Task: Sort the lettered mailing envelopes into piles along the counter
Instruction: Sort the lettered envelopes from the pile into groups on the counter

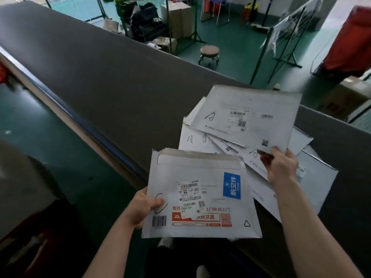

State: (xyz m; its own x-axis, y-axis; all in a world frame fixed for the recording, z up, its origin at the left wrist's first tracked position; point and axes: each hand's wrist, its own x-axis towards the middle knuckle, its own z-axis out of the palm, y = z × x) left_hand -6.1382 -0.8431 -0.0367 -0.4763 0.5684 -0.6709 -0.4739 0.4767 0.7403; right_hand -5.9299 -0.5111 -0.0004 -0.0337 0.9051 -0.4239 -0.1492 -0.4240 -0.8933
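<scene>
Low in the frame, the left hand (140, 207) grips a stack of envelopes (200, 197), thumb curled onto the top one marked C; right of centre, the right hand (281, 165) pinches an envelope marked A (247, 119) by its near edge, fingers closed on it, above a fanned pile (192, 137) on the grey bench (100, 81).

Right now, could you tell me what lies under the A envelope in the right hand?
Under the A envelope, held by the right hand, a fanned pile on the counter shows two more A marks; lower sheets are covered.
</scene>
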